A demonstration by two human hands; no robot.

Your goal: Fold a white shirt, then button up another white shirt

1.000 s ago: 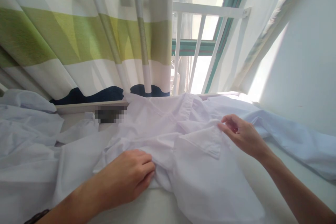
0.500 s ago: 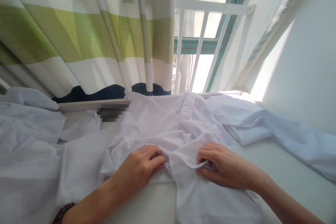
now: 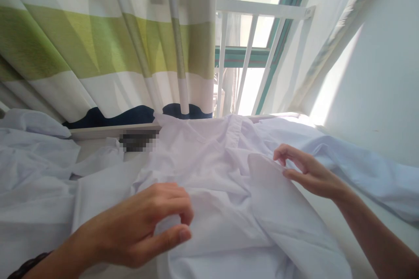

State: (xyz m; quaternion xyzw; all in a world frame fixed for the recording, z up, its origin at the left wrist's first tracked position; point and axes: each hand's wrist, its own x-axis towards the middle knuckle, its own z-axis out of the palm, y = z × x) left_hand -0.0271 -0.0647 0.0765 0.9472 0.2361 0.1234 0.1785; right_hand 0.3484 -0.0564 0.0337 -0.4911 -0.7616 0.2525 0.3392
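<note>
A wrinkled white garment [image 3: 209,209] lies spread on the pale surface in front of me, with a gathered or pleated band [image 3: 234,131] near its far end. My right hand [image 3: 304,170] pinches the edge of a flap on the garment's right side between thumb and fingers. Above the garment's left part hovers my left hand [image 3: 153,222], its fingers bent and the thumb apart from them, with no cloth visible between. A dark braided bracelet [image 3: 31,266] is on the left wrist.
More white cloth [image 3: 32,183] lies heaped at the left, and another white piece [image 3: 369,161] stretches along the right. A striped curtain [image 3: 108,48] hangs behind white rails [image 3: 262,7]. Beyond the rails is a green-framed window [image 3: 275,52]; a wall [image 3: 386,87] stands at the right.
My left hand has let go of the cloth and come back toward me, to the left. My right hand has moved away and rightward, and a flap of the garment now spreads out to the right.
</note>
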